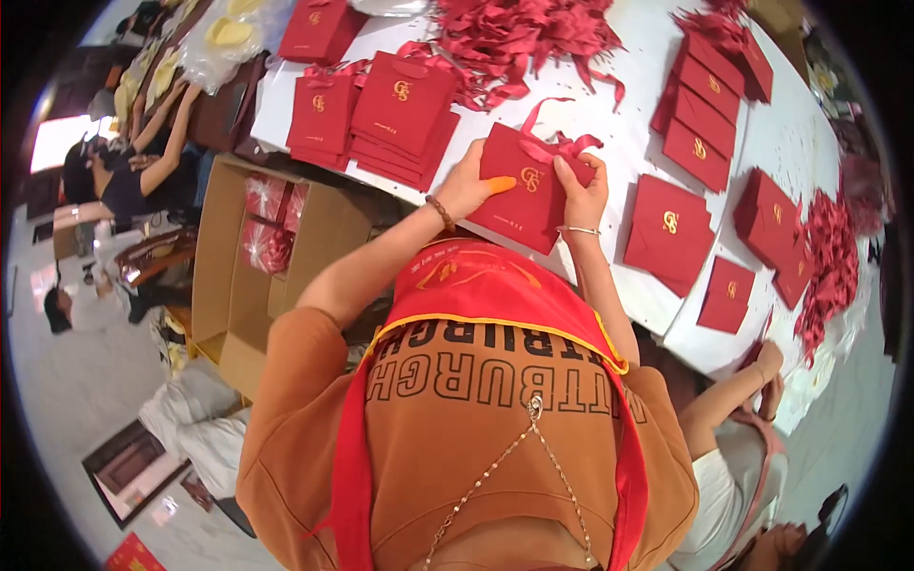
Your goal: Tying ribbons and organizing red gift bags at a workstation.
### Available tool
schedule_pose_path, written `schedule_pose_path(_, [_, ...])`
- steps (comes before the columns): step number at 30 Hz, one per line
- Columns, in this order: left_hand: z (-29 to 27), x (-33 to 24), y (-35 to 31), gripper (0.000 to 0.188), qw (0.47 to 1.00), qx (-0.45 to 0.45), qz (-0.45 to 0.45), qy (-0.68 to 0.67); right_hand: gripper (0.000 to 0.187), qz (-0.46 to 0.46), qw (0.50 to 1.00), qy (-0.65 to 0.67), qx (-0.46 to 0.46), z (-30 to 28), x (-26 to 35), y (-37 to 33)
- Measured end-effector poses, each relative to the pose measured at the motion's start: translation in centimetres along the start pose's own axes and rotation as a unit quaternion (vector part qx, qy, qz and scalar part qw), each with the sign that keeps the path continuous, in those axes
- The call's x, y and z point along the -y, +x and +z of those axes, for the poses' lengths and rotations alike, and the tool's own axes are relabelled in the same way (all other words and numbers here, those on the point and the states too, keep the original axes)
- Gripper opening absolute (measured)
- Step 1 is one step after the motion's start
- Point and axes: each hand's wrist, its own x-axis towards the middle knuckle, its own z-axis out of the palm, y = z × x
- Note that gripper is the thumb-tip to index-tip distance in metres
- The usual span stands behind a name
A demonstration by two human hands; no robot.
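Before me, at the table's near edge, is a red paper gift bag [519,211] with gold print and a red ribbon [552,147] at its top. My left hand [464,188] grips the bag's left side; an orange cover sits on its thumb, which lies on the front. My right hand [583,193] is at the upper right corner, thumb and fingers pinched on the ribbon. Just left of it stands an overlapping stack of red bags [405,100], beside a smaller stack [319,114]. To the right lies another pile of red bags [669,228].
Loose red ribbons [524,38] are heaped at the far side of the white table [619,124]. More bags [705,105] lie at right. An open cardboard box [224,257] with wrapped red items stands at left. A co-worker's hand [769,362] works at the right edge.
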Motion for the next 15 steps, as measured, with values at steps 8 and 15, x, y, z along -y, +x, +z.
schedule_pose_path(8, [-7.7, -1.5, -1.2, 0.061, 0.969, -0.196, 0.097, 0.116, 0.034, 0.029, 0.994, 0.055, 0.088, 8.6, 0.4, 1.7])
schedule_pose_path(15, [-18.3, 0.0, 3.7, 0.062, 0.89, -0.255, 0.123, 0.359, 0.063, -0.13, 0.951, -0.216, 0.182, 15.5, -5.8, 7.4])
